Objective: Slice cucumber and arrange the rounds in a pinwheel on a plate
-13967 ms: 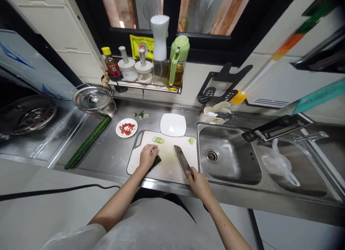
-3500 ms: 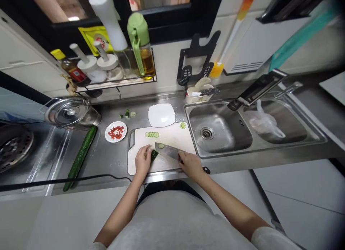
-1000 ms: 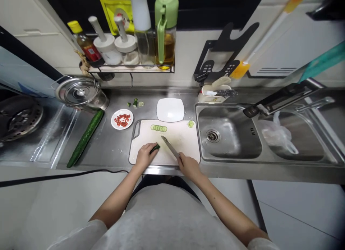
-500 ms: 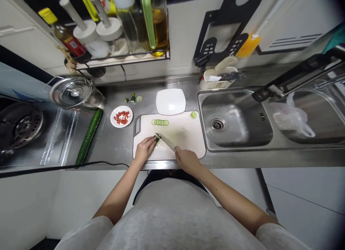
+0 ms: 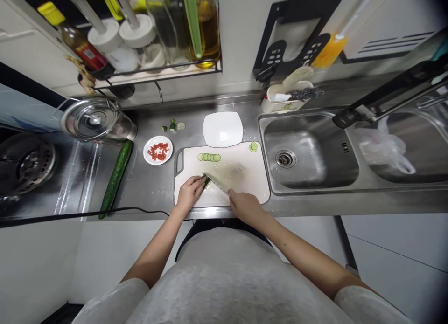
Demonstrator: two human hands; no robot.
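My left hand (image 5: 189,191) is closed on a dark green piece of cucumber (image 5: 207,180) at the front of the white cutting board (image 5: 252,175), the fingers hiding part of it. In my right hand (image 5: 245,206) is the handle of a kitchen knife (image 5: 219,184). Its blade slants up and left, with the tip end at the cucumber beside my left fingertips. Farther back on the board lies an overlapping row of cucumber slices (image 5: 209,157). A few more slices (image 5: 253,147) sit in the board's back right corner.
Behind the board stands a white dish (image 5: 223,129). To the left are a small plate (image 5: 157,150) of chopped red pieces, cucumber ends (image 5: 172,125), a whole cucumber (image 5: 116,178), a lidded steel pot (image 5: 98,121) and a black cable (image 5: 140,209). A double sink (image 5: 308,151) lies right.
The camera view has shifted slightly. Both hands stay nearly in place, with the knife blade still at the cucumber piece and its angle slightly changed.
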